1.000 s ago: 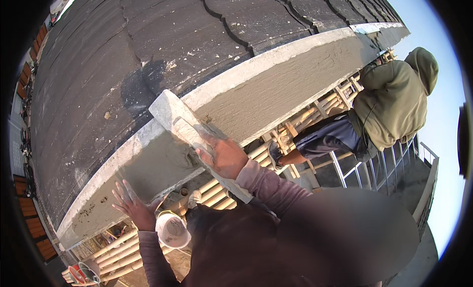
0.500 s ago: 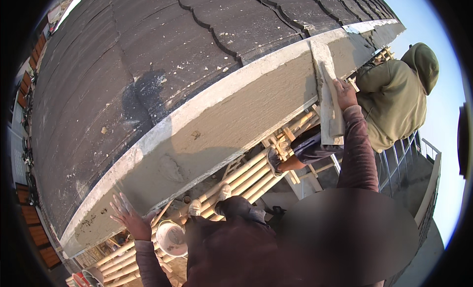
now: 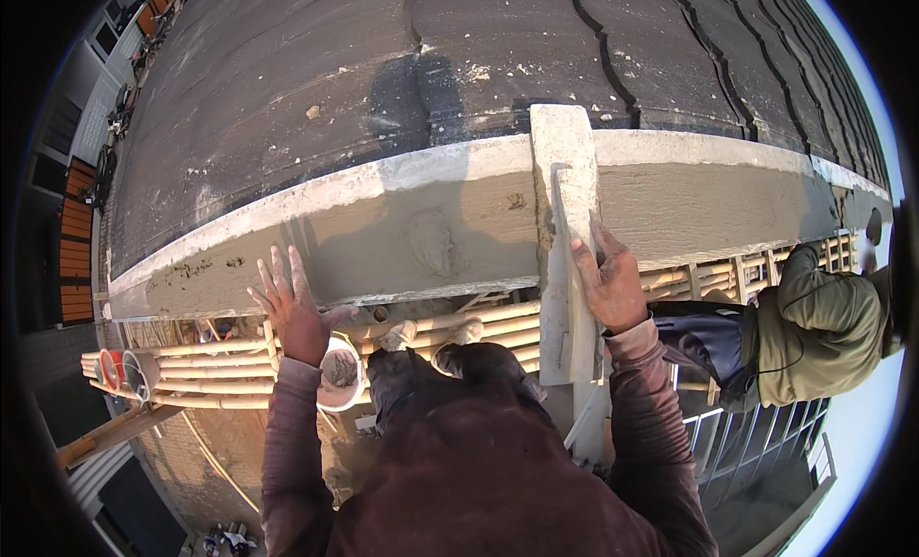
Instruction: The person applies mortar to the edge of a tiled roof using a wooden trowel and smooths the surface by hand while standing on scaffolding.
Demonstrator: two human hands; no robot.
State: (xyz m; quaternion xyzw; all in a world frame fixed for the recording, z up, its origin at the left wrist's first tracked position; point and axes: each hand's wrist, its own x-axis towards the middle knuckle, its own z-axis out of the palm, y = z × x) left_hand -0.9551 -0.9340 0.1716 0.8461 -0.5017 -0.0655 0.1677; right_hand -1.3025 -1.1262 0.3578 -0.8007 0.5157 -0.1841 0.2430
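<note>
One grip point(image 3: 615, 287), my right, clasps a long, pale, mortar-smeared board point(image 3: 558, 279) lying across the grey, plastered roof edge point(image 3: 680, 208); my left grip point(image 3: 301, 313), fingers spread, appears near a round white bucket point(image 3: 337, 400). Dark brown roofing point(image 3: 278, 107) slopes beyond.

Roof point(image 3: 239, 107), dark, pale-speckled, across the top of the frame; sky point(image 3: 852, 433), pale blue, right edge. Orange panels point(image 3: 77, 260), left edge; bamboo poles point(image 3: 215, 373), horizontal, left of centre. Sunlight, with a shadow on the roof, upper centre.
</note>
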